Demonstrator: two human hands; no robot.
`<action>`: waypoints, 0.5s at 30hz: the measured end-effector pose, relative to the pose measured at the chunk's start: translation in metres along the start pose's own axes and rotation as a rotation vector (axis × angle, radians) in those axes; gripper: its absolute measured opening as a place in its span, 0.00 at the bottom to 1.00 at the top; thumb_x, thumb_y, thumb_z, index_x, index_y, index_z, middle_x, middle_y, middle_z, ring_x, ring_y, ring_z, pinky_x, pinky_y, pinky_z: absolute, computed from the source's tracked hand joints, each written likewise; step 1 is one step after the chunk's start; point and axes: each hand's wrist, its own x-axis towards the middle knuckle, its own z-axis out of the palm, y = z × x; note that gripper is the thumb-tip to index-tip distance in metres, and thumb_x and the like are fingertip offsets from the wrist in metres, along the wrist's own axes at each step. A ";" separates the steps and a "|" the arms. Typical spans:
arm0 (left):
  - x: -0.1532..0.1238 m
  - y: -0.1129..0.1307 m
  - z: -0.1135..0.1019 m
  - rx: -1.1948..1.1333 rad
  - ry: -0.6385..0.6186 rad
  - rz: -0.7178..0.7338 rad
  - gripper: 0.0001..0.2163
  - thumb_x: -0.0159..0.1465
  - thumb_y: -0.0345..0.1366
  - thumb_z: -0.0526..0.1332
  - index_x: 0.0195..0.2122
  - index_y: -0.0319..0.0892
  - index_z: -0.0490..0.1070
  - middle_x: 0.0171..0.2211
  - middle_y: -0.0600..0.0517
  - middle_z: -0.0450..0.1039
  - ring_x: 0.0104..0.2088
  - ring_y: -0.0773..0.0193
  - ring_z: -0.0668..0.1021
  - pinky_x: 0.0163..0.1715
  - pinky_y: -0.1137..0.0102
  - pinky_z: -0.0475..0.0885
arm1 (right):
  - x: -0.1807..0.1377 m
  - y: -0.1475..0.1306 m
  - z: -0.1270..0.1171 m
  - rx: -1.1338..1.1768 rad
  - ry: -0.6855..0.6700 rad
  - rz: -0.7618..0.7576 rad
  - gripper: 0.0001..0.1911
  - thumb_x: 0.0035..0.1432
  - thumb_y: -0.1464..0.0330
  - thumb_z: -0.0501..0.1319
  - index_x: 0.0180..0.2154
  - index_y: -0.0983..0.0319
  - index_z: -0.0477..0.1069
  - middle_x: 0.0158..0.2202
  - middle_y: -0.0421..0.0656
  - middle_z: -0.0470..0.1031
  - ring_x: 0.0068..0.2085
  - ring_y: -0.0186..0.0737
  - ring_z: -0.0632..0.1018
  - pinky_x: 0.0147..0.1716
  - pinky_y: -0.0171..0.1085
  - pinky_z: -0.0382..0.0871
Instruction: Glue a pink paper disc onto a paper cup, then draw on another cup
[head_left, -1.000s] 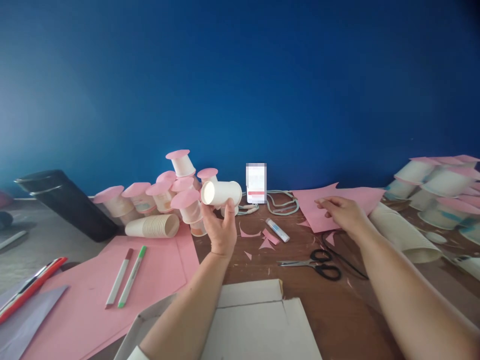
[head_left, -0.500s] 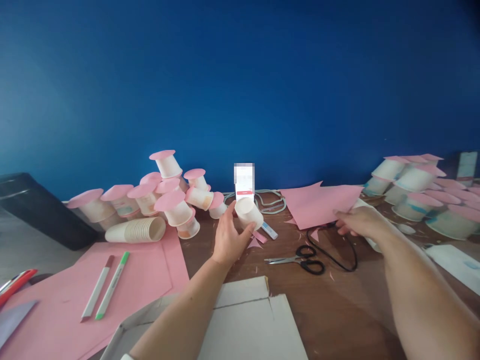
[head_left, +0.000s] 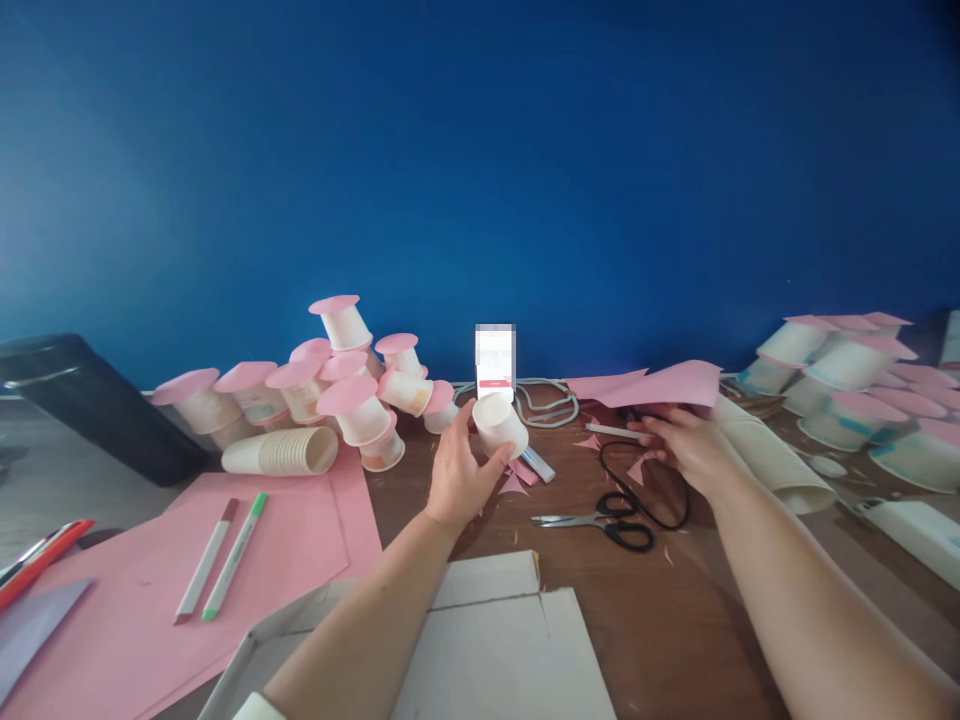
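Note:
My left hand [head_left: 457, 478] is closed round a white paper cup [head_left: 499, 424], held upside down just above the brown table [head_left: 675, 600]. My right hand [head_left: 686, 440] grips the near edge of a pink paper sheet [head_left: 667, 385] and lifts it off the table, fingers curled on the paper. Under the raised sheet lies a white pen-like stick [head_left: 615, 431]. Black-handled scissors [head_left: 607, 525] lie between my hands, beside a black cord [head_left: 649, 490]. A glue stick [head_left: 536, 462] and pink paper scraps [head_left: 517, 480] sit right of the cup.
A heap of pink-topped cups [head_left: 337, 385] and a lying stack of cups [head_left: 281, 452] are at the left, more pink-topped cups [head_left: 840, 370] at the right. Two markers [head_left: 221, 555] lie on a big pink sheet [head_left: 150, 600]. A white cardboard box [head_left: 487, 650] is nearest me. A phone [head_left: 495, 362] leans on the blue wall.
My left hand brought the cup down from a raised sideways hold and turned it upside down near the table. My right hand took hold of the pink sheet's edge and lifted it.

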 end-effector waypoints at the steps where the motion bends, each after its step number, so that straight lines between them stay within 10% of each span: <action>1: 0.000 0.000 0.000 -0.003 -0.005 -0.002 0.32 0.56 0.44 0.64 0.60 0.44 0.56 0.56 0.42 0.66 0.54 0.50 0.70 0.54 0.55 0.64 | 0.000 -0.001 0.000 0.018 0.012 -0.008 0.20 0.56 0.66 0.56 0.51 0.61 0.70 0.39 0.48 0.79 0.32 0.39 0.80 0.21 0.32 0.70; 7: -0.001 -0.001 0.001 -0.020 0.007 -0.021 0.32 0.56 0.44 0.64 0.60 0.44 0.57 0.55 0.43 0.67 0.53 0.51 0.71 0.52 0.56 0.65 | 0.006 0.001 0.005 -0.628 0.024 -0.244 0.17 0.58 0.63 0.53 0.43 0.60 0.77 0.42 0.50 0.79 0.44 0.51 0.78 0.38 0.42 0.70; 15: 0.002 -0.001 -0.002 -0.150 0.025 -0.151 0.30 0.57 0.45 0.64 0.59 0.45 0.59 0.50 0.45 0.70 0.46 0.55 0.74 0.47 0.60 0.69 | -0.008 -0.009 0.017 -0.879 -0.140 -0.160 0.19 0.60 0.59 0.51 0.41 0.57 0.77 0.26 0.48 0.78 0.32 0.48 0.79 0.30 0.40 0.64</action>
